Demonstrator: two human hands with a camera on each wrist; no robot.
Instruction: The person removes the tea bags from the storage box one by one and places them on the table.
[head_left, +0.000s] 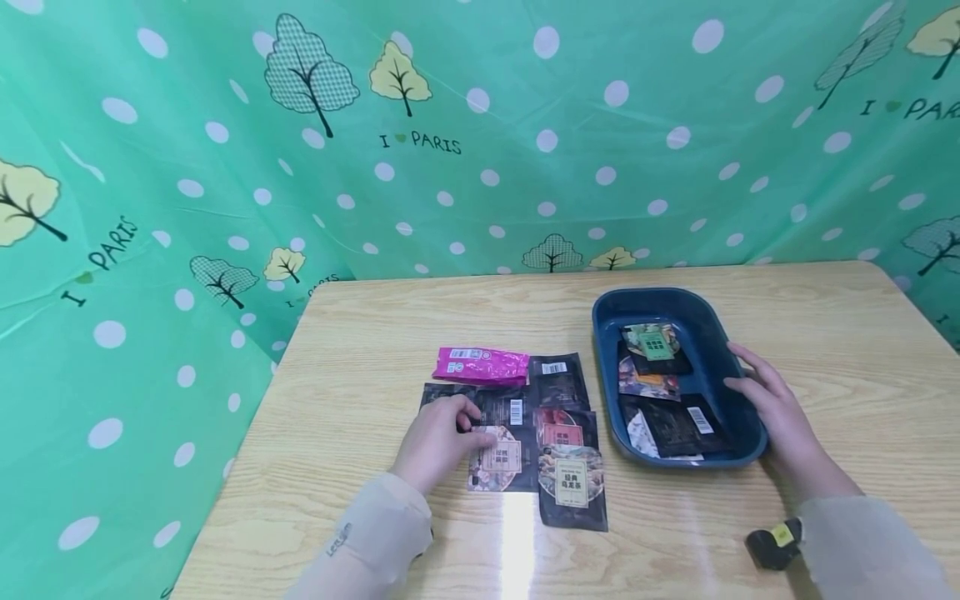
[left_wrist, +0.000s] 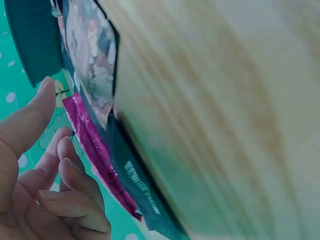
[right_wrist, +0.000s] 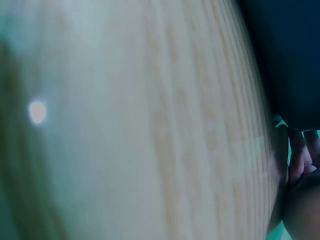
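My left hand [head_left: 437, 440] hovers low over several flat black packets, its fingers loosely bent and the thumb apart from them. Nothing sits between thumb and fingers in the left wrist view. Nearest to it is a black packet with a pale floral label [head_left: 497, 460]. Behind that lie a barcode-side-up packet [head_left: 504, 407] and a pink packet [head_left: 480, 367]. At the right, my right hand [head_left: 780, 417] holds the side rim of a dark blue plastic basin [head_left: 708, 342], thumb over the inside. The basin contains several packets, one with a green label [head_left: 657, 345].
To the right of the left hand lie a black packet with a cream label [head_left: 572, 483], a red-labelled one [head_left: 562, 429] and a barcoded one [head_left: 558, 383]. A green patterned cloth [head_left: 495, 217] hangs behind the wooden table [head_left: 360, 325].
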